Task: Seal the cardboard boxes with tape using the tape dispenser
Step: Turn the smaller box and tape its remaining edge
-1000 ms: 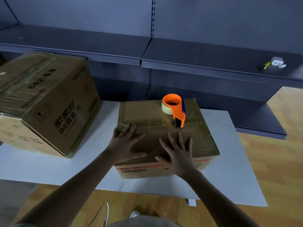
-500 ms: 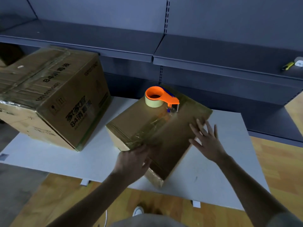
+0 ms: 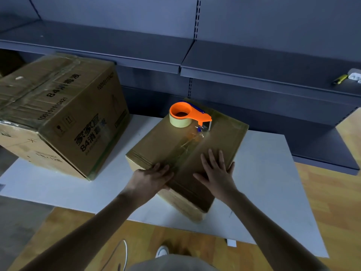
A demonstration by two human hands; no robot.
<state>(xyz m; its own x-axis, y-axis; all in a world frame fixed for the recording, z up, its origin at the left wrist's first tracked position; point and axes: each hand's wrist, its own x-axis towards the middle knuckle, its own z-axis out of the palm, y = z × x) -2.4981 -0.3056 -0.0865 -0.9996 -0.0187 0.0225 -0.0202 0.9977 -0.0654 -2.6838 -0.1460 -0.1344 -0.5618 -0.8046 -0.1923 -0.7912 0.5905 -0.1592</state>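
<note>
Head view. I have both hands flat on the top of the small cardboard box (image 3: 187, 153), which sits skewed on the white table (image 3: 273, 173). My left hand (image 3: 150, 178) lies at the near-left edge, fingers (image 3: 163, 169) extended and released, grasping nothing. My right hand (image 3: 216, 173) lies just beside it, fingers (image 3: 212, 159) spread and released, palm pressed on the lid. Between the two sets of fingertips runs a glossy tape strip (image 3: 185, 149) along the centre seam.

The tape dispenser (image 3: 188, 116), orange with a pale roll, rests on the same lid, well beyond my fingertips at the far end of the strip.

Progress, as I judge it: the centre seam of this box appears taped, and the current step is pressing the strip down. The larger box (image 3: 58, 114), well to the left of my left fingers, shows tape across its top; whether it needs more I cannot tell.

Legible markings: the larger box carries "84", Chinese characters, and "100101110421". Any printing on the small box is not readable.
</note>
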